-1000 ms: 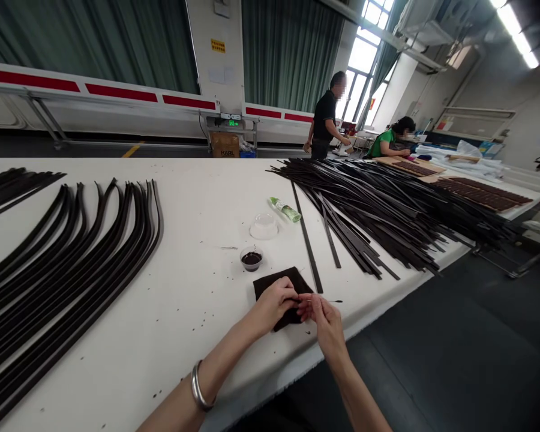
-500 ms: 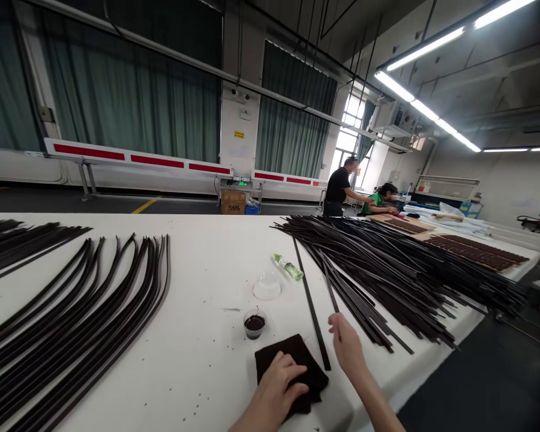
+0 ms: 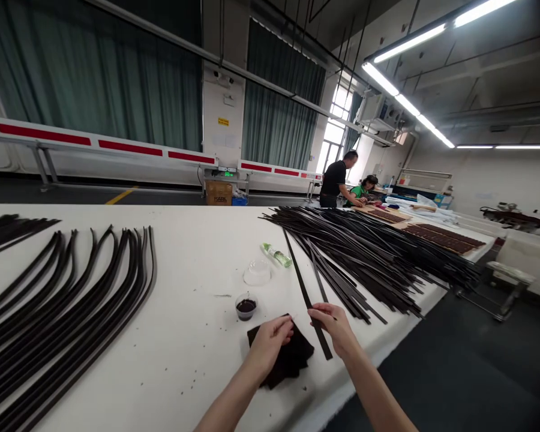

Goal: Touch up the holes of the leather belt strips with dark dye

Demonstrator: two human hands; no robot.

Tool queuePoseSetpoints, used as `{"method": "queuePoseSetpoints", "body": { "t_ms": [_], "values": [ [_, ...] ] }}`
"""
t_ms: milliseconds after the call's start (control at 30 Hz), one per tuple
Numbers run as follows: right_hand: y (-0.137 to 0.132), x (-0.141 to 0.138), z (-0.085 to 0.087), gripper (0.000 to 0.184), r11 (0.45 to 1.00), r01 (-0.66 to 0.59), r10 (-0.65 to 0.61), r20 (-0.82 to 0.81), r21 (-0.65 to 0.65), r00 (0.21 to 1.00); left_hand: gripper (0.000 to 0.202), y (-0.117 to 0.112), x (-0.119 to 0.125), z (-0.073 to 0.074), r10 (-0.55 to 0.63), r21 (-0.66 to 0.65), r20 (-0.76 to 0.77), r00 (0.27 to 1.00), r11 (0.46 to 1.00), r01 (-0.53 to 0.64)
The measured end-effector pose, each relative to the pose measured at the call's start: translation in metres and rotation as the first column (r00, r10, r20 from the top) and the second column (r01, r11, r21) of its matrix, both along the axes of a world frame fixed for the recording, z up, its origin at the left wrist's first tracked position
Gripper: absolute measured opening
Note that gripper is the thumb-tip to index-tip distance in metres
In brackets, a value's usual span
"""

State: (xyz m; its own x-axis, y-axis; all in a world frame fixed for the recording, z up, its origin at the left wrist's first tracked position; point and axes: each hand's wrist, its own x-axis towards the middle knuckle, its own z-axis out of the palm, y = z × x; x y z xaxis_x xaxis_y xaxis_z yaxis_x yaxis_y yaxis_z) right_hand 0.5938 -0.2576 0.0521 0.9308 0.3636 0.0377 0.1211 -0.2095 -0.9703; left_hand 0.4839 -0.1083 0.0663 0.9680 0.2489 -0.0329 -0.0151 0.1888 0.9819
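My left hand (image 3: 270,345) rests on a folded black cloth (image 3: 288,360) and its fingers pinch the cloth's upper edge. My right hand (image 3: 333,324) pinches a thin dark stick, whose tip shows just past the fingers. That hand lies over a long black leather strap (image 3: 306,297), which runs across the table and under the fingers. A small cup of dark liquid (image 3: 246,306) stands just beyond the cloth. Farther off are a clear plastic lid (image 3: 257,273) and a small green-labelled bottle (image 3: 276,255).
A white table (image 3: 198,252) carries curved black straps (image 3: 72,300) on the left and a large pile of black straps (image 3: 364,252) on the right. Beyond, a standing person (image 3: 334,180) and a seated person (image 3: 362,192) work near trays of brown pieces (image 3: 441,239).
My right hand has moved from beside the strap onto it. My left hand has lifted from the cloth's middle to pinch its edge. The view has shifted slightly left.
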Motion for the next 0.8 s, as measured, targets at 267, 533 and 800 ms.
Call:
{"method": "queuePoseSetpoints", "body": {
  "t_ms": [267,533,800],
  "values": [
    [-0.03,-0.1,-0.019,0.04,0.887,0.207,-0.13,-0.206,0.413,0.97,0.039,-0.032,-0.006,0.006,-0.076,-0.356,-0.007,0.997,0.932,0.069],
    [0.052,0.023,0.03,0.03,0.81,0.074,0.185,-0.374,0.581,0.909,0.039,-0.012,-0.082,0.026,-0.115,-0.228,-0.094,0.989,0.969,0.092],
    [0.112,0.1,0.109,0.031,0.813,0.062,0.164,-0.329,0.579,0.93,0.047,0.034,-0.175,-0.02,-0.046,-0.141,-0.173,0.984,0.99,0.022]
  ]
}}
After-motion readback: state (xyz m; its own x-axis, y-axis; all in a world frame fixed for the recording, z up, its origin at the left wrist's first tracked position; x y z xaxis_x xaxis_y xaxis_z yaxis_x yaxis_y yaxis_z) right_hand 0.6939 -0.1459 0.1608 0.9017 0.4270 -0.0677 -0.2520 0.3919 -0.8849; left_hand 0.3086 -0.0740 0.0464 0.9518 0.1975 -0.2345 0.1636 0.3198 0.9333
